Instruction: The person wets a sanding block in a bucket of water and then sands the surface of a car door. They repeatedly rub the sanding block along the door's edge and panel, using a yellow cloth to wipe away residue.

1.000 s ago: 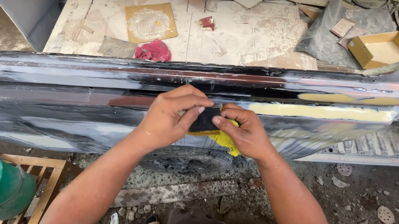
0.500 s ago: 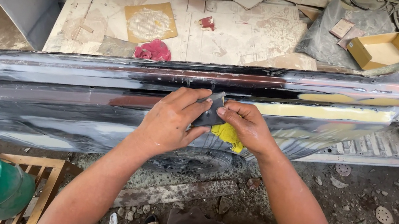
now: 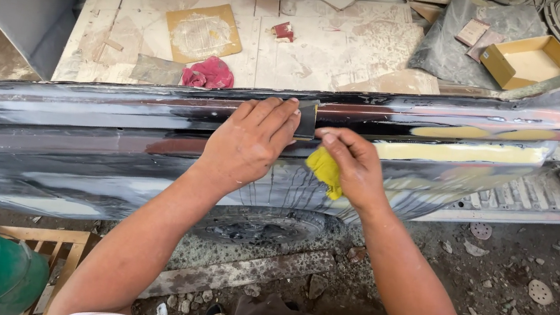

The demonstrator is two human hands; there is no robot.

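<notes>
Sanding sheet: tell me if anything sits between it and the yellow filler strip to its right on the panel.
Nothing visible sits in that stretch except the person's own right hand, which holds a yellow rag just beside the sanding sheet. The left hand presses the sheet onto the dark panel. The filler strip lies bare beyond.

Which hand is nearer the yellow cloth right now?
Right. The right hand has the yellow cloth tucked under its palm; the left hand presses the dark panel just beside it.
</notes>
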